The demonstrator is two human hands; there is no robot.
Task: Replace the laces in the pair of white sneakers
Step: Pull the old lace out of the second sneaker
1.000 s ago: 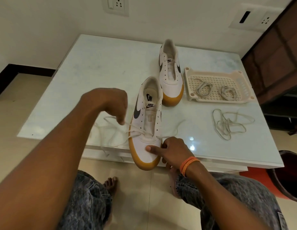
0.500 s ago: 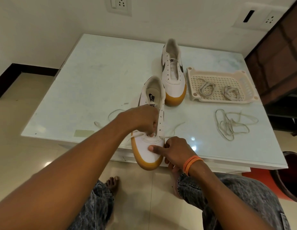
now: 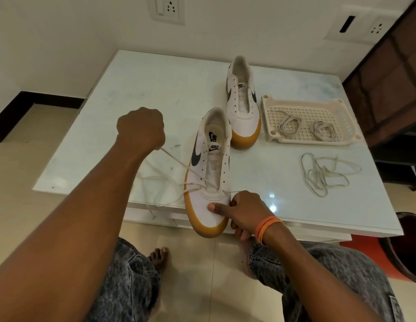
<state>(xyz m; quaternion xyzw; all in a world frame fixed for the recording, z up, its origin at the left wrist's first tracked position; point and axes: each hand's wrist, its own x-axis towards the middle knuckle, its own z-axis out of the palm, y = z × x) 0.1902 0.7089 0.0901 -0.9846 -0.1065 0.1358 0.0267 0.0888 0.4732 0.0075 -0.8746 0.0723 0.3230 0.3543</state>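
The near white sneaker (image 3: 209,168) with a gum sole lies at the table's front edge, toe hanging over it. A cream lace (image 3: 179,162) runs through its lowest eyelets. My left hand (image 3: 141,129) grips one strand of this lace, pulled taut up and to the left of the shoe. My right hand (image 3: 240,210) holds the toe, thumb pressed on top, fingers curled round the side. The second sneaker (image 3: 243,105) stands behind without a lace. A loose lace (image 3: 325,174) lies on the table to the right.
A cream plastic tray (image 3: 341,141) at the back right holds two coiled laces. The white glass-topped table (image 3: 156,89) stands against a wall. My knees and bare feet are below the front edge. A dark round bin (image 3: 409,247) stands at the lower right.
My left hand has gone from the shoe's eyelets up and to the left, drawing the lace strand out taut. My right hand has stayed on the toe.
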